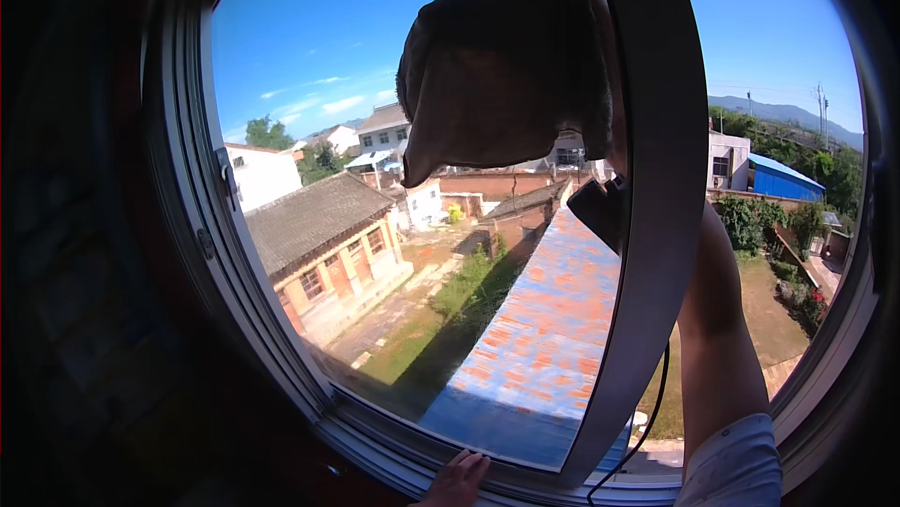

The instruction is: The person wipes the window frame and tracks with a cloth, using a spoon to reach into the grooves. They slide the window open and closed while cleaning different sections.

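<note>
The right hand (600,85), mostly hidden behind the mullion (656,226), seems to be grasping the cloth (506,57), pressed high on the pane (375,226); the left hand (457,481) rests released on the sill (375,451), bracing.

A: Can you see the right hand?

B: No. The brown cloth (506,57) covers it, and the window post (656,226) hides part of the arm (717,338) too. I cannot tell how the fingers grip.

A: And the left hand (457,482)?

B: Only the fingers and a bit of the back show. The bottom edge cuts off the rest.

A: What is the dark thing by the post?

B: That black shape (600,212) is too shadowed to tell. The thin black cord (647,423) runs off the bottom edge.

A: And the room?

B: The wall (84,273) on the left is too dark to make out.
</note>
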Tool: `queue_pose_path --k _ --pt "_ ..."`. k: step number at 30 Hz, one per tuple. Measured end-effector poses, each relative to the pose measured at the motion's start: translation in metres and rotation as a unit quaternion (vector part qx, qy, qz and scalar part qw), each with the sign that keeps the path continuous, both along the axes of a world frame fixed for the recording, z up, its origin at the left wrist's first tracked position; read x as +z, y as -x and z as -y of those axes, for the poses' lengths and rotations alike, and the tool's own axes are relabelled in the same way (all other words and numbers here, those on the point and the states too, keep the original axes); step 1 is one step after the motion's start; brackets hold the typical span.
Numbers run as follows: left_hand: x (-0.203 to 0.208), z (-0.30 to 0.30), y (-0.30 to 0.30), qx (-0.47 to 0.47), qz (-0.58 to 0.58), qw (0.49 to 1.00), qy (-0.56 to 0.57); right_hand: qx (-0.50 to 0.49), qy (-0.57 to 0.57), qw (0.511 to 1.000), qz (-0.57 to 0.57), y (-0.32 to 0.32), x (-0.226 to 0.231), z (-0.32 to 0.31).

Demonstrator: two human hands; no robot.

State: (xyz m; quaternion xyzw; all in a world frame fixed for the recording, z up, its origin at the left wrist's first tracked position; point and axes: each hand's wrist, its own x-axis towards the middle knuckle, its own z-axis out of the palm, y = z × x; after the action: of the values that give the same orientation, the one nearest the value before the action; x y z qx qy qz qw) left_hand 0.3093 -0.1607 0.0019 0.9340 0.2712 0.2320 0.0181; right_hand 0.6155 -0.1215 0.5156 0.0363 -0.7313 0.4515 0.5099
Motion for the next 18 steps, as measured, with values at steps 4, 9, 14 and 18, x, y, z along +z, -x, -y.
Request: queue_pose_path --k 4,9,14,18 --pt "0.007 -0.001 -0.013 -0.029 -0.018 0.999 -0.016 -0.034 0.035 0.999 -0.007 0.021 -0.004 -0.005" --pt "0.003 0.004 -0.009 0.009 -0.034 0.999 -0.002 -0.067 0.218 0.973 0.036 0.09 -0.08 -0.055" --pt "0.006 -0.005 -0.004 -0.002 -0.012 1.0 -0.014 0.034 0.409 0.885 0.221 0.108 -0.247 -0.076" --pt "0.02 0.001 -0.009 -0.036 -0.004 0.999 -0.023 0.066 0.492 0.84 0.221 0.077 -0.291 -0.039"
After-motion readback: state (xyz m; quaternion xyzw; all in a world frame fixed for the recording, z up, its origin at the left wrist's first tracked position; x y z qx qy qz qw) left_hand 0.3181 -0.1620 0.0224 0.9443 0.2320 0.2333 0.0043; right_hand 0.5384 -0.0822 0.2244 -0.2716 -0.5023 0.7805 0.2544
